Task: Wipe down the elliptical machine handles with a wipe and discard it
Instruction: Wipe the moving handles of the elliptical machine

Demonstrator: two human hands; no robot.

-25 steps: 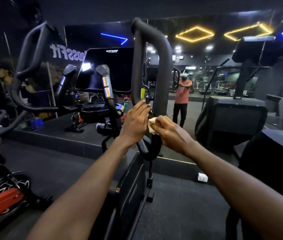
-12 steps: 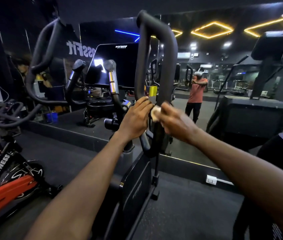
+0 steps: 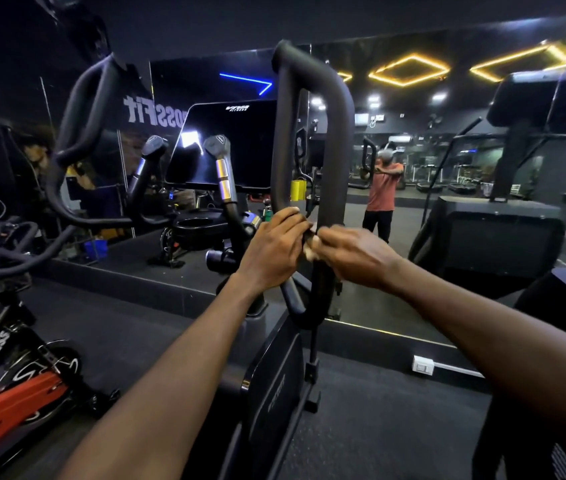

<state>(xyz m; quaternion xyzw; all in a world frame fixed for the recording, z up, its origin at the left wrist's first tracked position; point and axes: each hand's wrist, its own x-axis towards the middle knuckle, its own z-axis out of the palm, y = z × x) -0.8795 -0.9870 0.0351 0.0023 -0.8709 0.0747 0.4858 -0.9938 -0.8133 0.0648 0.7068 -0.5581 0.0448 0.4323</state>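
Far left: a red and black exercise bike (image 3: 4, 386) stands on the dark floor, and beyond it the elliptical's left handle (image 3: 77, 133) curves up beside the dark console screen (image 3: 233, 143). Centre: the left hand (image 3: 271, 249) is wrapped, fingers curled, around the near bar of the looped right handle (image 3: 312, 133). Just beside it, the right hand (image 3: 351, 252) presses a pale crumpled wipe (image 3: 310, 244) against the far bar, fingers closed over it; a wall mirror (image 3: 448, 168) lies behind.

Both hands on looped handle (image 3: 335, 140): left hand (image 3: 271, 249) gripping, right hand (image 3: 354, 252) pressing wipe (image 3: 310, 244).
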